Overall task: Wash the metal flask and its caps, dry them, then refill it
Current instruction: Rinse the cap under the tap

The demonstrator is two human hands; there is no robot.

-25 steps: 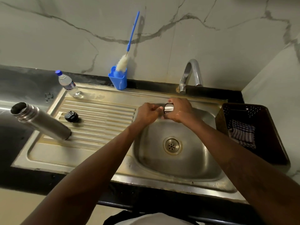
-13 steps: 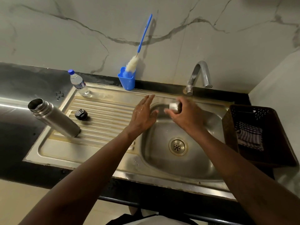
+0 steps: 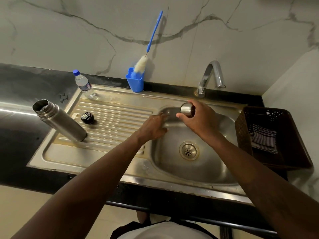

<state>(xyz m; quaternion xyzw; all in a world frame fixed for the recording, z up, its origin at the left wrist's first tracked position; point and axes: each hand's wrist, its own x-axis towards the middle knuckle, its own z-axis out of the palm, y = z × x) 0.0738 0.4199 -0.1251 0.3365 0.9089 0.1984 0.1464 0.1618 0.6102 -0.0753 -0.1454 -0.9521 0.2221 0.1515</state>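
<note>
- At the basin's (image 3: 207, 169) twelve o'clock rim, just below the tap (image 3: 209, 76), the right hand (image 3: 198, 121) holds the steel cap (image 3: 186, 109) — its grip is curled round the cap's side, probably to keep it where the water will fall. No stream shows.
- At the basin's ten o'clock edge is the left hand (image 3: 153, 126), its grip wide, fingers straight, holding nothing. I cannot tell whether it touches the steel.
- The flask (image 3: 58, 120) stands at nine o'clock on the drainboard's outer edge, mouth open. Its inside is dark, so its contents cannot be told.
- The black cap (image 3: 87, 118) lies on the ridges just beside the flask, at its three o'clock.
- At eleven o'clock stands a capped bottle (image 3: 83, 84) of clear water — likely for the refill.
- At twelve o'clock a blue cup (image 3: 135, 81) holds the brush (image 3: 150, 47) head-down, its handle against the wall.
- At three o'clock a basket (image 3: 245, 135) holds a striped cloth (image 3: 263, 138), handy for drying.
</note>
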